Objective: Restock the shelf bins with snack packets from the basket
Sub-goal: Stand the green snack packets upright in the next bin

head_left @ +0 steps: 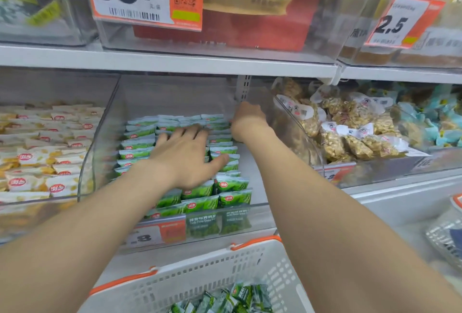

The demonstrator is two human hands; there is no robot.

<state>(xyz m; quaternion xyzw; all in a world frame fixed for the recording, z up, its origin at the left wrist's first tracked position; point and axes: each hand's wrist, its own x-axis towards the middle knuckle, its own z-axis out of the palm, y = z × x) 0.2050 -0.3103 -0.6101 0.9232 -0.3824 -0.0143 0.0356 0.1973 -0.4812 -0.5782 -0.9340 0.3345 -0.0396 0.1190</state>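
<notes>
A clear shelf bin (pixel 107 122) in the middle holds rows of green snack packets (pixel 226 197). My left hand (pixel 185 157) lies flat on top of the packets with its fingers spread, pressing on them. My right hand (pixel 247 119) reaches deep into the back right of the same bin; its fingers are bent down out of sight behind the packets, so what they hold is hidden. Below, a white basket (pixel 200 280) with orange handles holds several more green packets (pixel 225 299).
The left bin holds yellow and white packets (pixel 45 157). The right bin holds bags of brown snacks (pixel 350 132) and blue packets (pixel 430 122). A shelf edge (pixel 175 62) with price tags hangs just above my hands. Another wire basket (pixel 447 240) sits at right.
</notes>
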